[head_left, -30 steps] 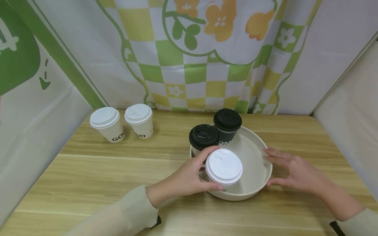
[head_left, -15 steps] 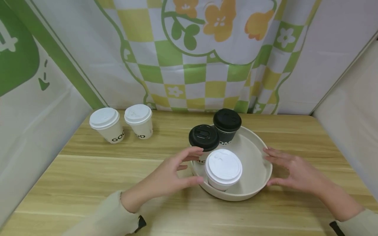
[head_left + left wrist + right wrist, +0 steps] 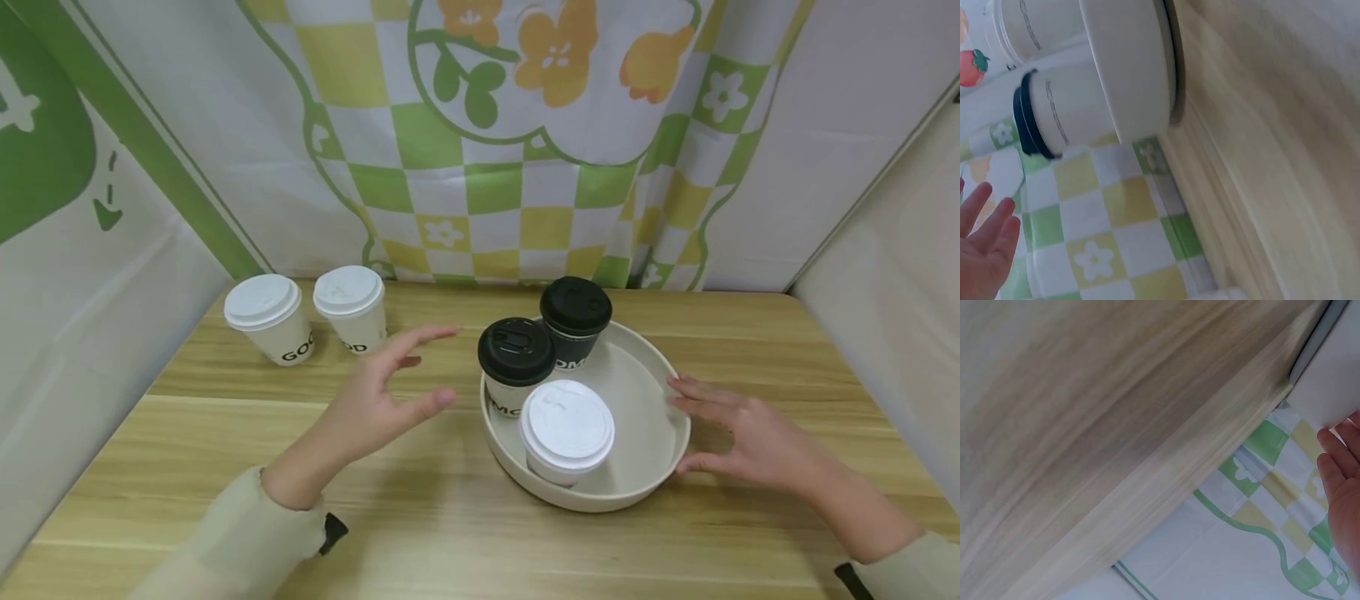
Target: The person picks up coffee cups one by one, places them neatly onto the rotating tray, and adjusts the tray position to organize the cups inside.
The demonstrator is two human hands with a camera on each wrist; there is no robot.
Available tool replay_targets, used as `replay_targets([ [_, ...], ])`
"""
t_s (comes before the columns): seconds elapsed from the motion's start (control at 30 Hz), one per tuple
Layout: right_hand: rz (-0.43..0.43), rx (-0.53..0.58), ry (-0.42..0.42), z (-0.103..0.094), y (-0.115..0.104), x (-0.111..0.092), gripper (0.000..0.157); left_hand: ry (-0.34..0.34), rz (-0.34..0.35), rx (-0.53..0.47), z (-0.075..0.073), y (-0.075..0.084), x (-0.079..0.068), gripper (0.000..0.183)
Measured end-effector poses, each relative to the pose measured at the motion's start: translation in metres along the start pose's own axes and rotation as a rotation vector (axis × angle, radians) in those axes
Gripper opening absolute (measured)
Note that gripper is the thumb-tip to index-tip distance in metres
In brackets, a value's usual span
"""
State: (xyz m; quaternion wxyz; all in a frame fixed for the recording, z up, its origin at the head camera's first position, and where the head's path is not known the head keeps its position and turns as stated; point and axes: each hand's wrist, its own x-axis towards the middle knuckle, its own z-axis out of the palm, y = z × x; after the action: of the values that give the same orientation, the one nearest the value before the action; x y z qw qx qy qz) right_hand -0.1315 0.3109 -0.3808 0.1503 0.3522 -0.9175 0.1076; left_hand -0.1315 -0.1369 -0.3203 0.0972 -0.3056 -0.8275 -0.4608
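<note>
My left hand [image 3: 375,408] is in the air left of the round cream tray [image 3: 637,475], thumb and fingers spread with nothing between them. My right hand [image 3: 750,433] touches the tray's right rim, its fingers and thumb fairly straight. Inside the tray stand a white-lidded paper cup [image 3: 567,429] at the front, a pale cup with a black lid [image 3: 516,354] at the left, and a dark cup with a black lid [image 3: 576,317] at the back. In the left wrist view, the black-lidded pale cup [image 3: 1072,112] rises above the tray wall [image 3: 1138,69].
Two white-lidded paper cups, a left one [image 3: 270,317] and a right one [image 3: 352,308], stand at the back left of the wooden table [image 3: 420,533]. A checked, flowered curtain [image 3: 495,200] hangs along the table's back edge.
My left hand has let go of the white-lidded cup and moved left, away from the tray. The cup stays in the tray. My right hand keeps its place at the rim.
</note>
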Motion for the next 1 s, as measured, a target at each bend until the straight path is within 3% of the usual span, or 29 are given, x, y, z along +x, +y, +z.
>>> replay_targets([
  [0.2,0.000,-0.011,0.010,0.000,0.001,-0.001,0.080,0.022,0.072,0.297,-0.017,-0.017,0.008,0.091],
  [0.4,-0.001,-0.008,0.011,0.000,0.000,-0.001,0.080,-0.051,-0.007,0.680,-0.033,-0.031,0.015,0.109],
  [0.47,0.003,-0.007,0.006,0.000,0.000,-0.001,0.081,-0.070,-0.033,0.765,-0.037,-0.037,0.017,0.113],
  [0.77,-0.010,0.014,0.009,0.002,0.001,-0.003,0.083,-0.108,-0.115,0.867,-0.057,-0.062,0.029,0.122],
  [1.0,-0.009,0.030,0.010,0.001,0.001,-0.002,0.082,-0.061,-0.224,0.817,-0.085,-0.073,0.030,0.119],
])
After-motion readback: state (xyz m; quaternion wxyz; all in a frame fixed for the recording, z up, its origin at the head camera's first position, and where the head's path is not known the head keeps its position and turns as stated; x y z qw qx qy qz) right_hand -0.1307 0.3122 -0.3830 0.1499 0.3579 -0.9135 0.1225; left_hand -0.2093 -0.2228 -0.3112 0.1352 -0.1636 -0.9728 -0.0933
